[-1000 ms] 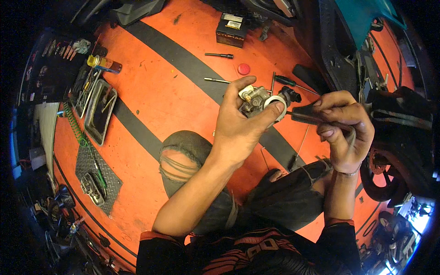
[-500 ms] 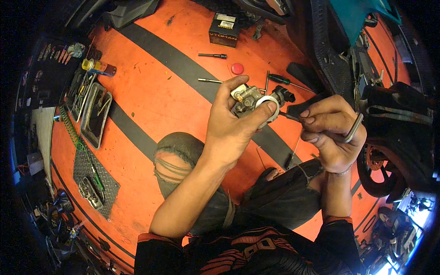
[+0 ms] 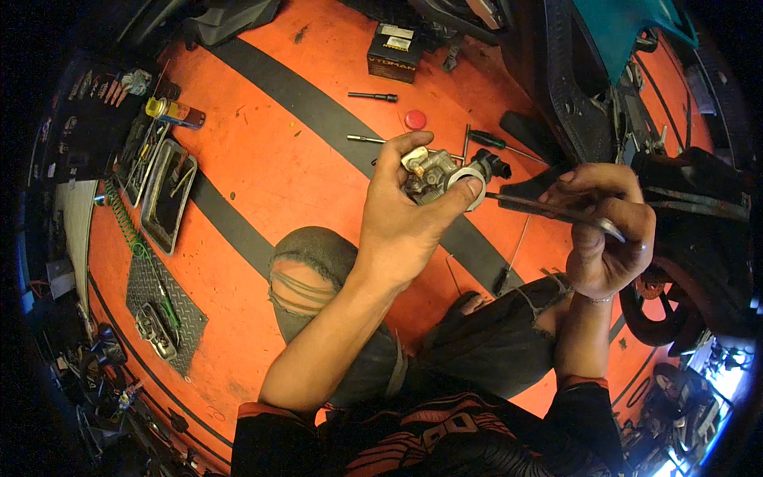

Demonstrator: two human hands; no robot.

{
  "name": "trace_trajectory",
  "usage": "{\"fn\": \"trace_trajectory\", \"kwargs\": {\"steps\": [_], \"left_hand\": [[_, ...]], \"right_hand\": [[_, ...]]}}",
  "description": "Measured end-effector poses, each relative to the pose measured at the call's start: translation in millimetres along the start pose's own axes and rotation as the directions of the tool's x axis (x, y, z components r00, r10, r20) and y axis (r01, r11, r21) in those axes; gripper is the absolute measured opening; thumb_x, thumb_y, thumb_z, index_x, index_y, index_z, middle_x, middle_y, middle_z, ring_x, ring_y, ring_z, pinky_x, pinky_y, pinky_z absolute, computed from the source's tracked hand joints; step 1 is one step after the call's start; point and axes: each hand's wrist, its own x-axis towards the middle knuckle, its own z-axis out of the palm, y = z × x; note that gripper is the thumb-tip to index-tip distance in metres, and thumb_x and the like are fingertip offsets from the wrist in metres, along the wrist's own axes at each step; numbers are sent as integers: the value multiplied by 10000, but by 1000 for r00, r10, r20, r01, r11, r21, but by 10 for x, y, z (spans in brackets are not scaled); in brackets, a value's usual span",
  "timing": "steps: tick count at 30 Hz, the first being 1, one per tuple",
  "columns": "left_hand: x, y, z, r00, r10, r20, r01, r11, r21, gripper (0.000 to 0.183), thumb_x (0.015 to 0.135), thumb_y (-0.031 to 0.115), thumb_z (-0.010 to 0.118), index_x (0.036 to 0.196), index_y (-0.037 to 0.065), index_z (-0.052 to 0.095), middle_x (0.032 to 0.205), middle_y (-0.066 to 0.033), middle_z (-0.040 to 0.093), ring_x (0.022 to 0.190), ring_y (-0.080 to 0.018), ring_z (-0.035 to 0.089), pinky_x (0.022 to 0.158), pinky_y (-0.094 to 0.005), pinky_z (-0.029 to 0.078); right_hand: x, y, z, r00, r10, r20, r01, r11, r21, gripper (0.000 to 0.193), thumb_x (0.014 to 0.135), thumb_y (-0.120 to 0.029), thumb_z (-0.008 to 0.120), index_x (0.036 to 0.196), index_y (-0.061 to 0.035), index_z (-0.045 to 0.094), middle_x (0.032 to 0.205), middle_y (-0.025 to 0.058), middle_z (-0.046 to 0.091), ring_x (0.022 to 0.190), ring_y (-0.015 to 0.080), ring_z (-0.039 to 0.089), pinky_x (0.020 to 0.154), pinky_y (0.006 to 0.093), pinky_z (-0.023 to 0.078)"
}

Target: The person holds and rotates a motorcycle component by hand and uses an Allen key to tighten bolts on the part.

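Note:
A small metal throttle body (image 3: 430, 173) with a pale round rim and a black plastic part on its right rests in my left hand (image 3: 401, 219). My left thumb presses on the rim while the fingers wrap behind the body. My right hand (image 3: 610, 258) grips a dark L-shaped hex key (image 3: 548, 208), whose long shaft points left. Its tip reaches the throttle body's right side, just below the black part; whether it sits in a screw is too small to tell. The key's short bent end shows shiny by my right fingers.
On the orange floor beyond lie a green-black screwdriver (image 3: 486, 139), a red round cap (image 3: 415, 120), a socket extension (image 3: 373, 97) and a black box (image 3: 393, 54). At left are a metal tray (image 3: 189, 184), a spray can (image 3: 176, 114) and a ridged mat (image 3: 191, 330). A motorcycle (image 3: 560, 87) stands at right.
My right hand has shifted slightly right and turned, with the fingers looser around the hex key. The key's bent end has swung round, and more of its shaft shows. My left hand has barely moved.

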Motion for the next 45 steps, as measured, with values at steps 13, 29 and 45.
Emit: {"fn": "trace_trajectory", "kwargs": {"steps": [13,29,45], "left_hand": [[4,-6,11,999,24,-26,-24,1000,2,631,808,85,765,1306,-13,390,1103,-117,591,948,-171,618,707,-284,561],[6,-53,-18,1000,-7,-17,7,1000,-19,659,812,114,770,1332,5,379,1096,-99,603,929,-167,628,696,-289,569],[-21,78,49,993,-110,36,113,988,-108,712,807,110,781,1341,-45,337,1062,-117,577,869,-152,620,638,-249,529]], "right_hand": [[-33,-210,110,999,42,29,-44,998,52,388,834,-256,742,891,-21,438,892,263,631,623,221,625,522,256,527],[-79,-163,183,989,148,-28,-147,988,41,168,824,88,634,809,37,475,984,338,620,725,297,698,556,351,601],[1,-105,141,942,321,103,-336,878,342,222,723,28,774,897,31,637,1030,206,657,727,152,605,648,275,486]]}}
